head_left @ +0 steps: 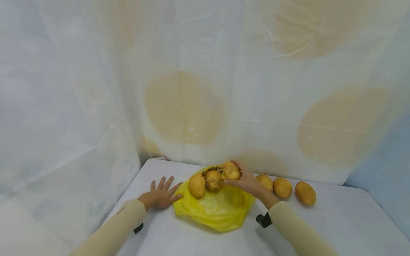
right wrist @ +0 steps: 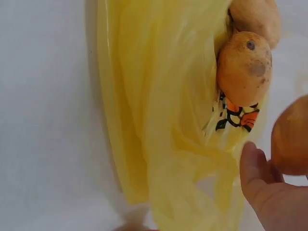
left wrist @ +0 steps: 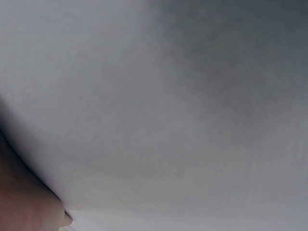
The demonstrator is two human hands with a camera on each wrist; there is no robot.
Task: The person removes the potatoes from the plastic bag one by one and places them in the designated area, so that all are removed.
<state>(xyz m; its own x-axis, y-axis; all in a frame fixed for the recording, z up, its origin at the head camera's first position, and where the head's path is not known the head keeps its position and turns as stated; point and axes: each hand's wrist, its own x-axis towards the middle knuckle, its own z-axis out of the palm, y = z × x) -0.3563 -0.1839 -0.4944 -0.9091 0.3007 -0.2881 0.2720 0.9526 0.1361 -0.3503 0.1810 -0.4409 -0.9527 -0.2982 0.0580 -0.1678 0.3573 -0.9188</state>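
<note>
A yellow plastic bag point(head_left: 217, 209) lies spread on the table. Two potatoes, one at the left point(head_left: 196, 185) and a blotched one point(head_left: 214, 180) beside it, rest on the bag. Over the bag's far right part, my right hand point(head_left: 245, 181) holds another potato point(head_left: 231, 170). In the right wrist view, the held potato point(right wrist: 291, 139) is cut off by the frame edge, and the thumb stands out toward the bag point(right wrist: 163, 106). My left hand point(head_left: 161, 195) lies flat with fingers spread, its thumb side at the bag's left edge. The left wrist view shows mostly blurred white surface.
To the right of the bag, three potatoes stand in a row: one partly behind the right hand point(head_left: 264, 182), a middle one point(head_left: 282, 187) and an outer one point(head_left: 305, 193). A spotted curtain point(head_left: 256, 89) hangs behind the white table point(head_left: 339, 220).
</note>
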